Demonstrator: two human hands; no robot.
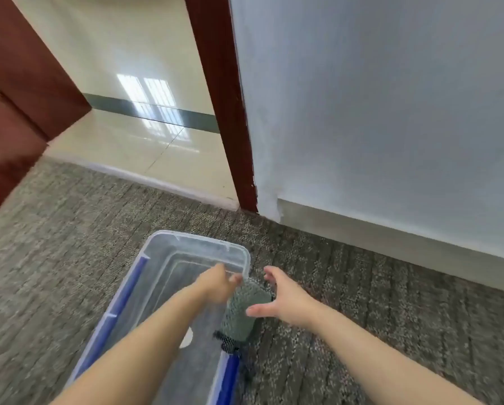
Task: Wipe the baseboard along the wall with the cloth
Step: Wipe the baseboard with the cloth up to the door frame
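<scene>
- I see the left hand [218, 283] reaching across the clear bin [168, 244]. Its fingers curl onto the upper end of the cloth [242, 314], though blur hides the exact pinch.
- The right hand [287, 302] is spread wide and holds nothing. Its thumb lies against the cloth's outer side.
- The green-grey cloth hangs over the bin's right rim. Its long axis runs along that rim, from the far corner back toward me.
- The baseboard [391, 244] runs along the foot of the wall [391, 112], right of the door frame [230, 112]. Open carpet [361, 287] separates it from the bin.
</scene>
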